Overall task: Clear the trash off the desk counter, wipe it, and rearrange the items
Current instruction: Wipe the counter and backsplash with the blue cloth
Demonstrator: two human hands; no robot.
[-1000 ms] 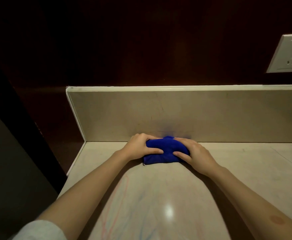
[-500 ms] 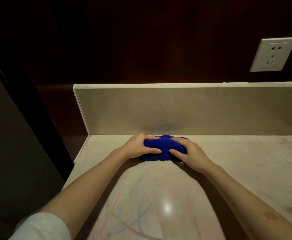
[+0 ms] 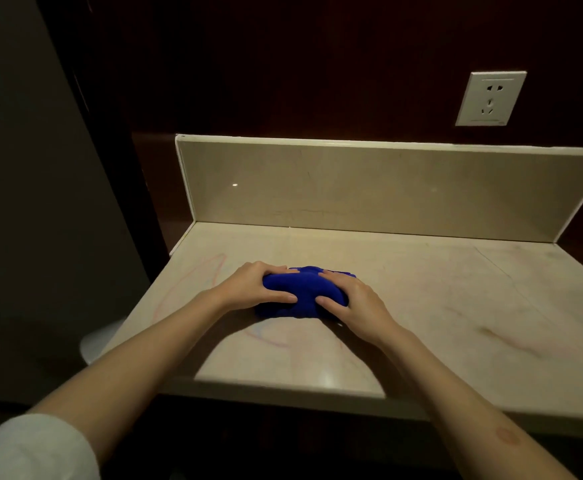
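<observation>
Wiping stage: our left hand (image 3: pixel 248 287) and right hand (image 3: pixel 356 306) grip the blue cloth (image 3: pixel 297 296) on the surface (image 3: pixel 456 289); coloured scribbles (image 3: pixel 269 337) remain; rearranging not begun.

Two hands (image 3: pixel 304 299), one blue cloth (image 3: pixel 300 294), one counter (image 3: pixel 456 306), one socket (image 3: pixel 490 98).

A bunched blue cloth (image 3: pixel 300 292) lies on the pale stone worktop (image 3: pixel 421 306), left of its middle, the left hand (image 3: pixel 252 284) on its left end, the right hand (image 3: pixel 356 304) on its right. Behind stands the stone upstand (image 3: pixel 352 188); above it, rightward, a white wall socket (image 3: pixel 490 98).
</observation>
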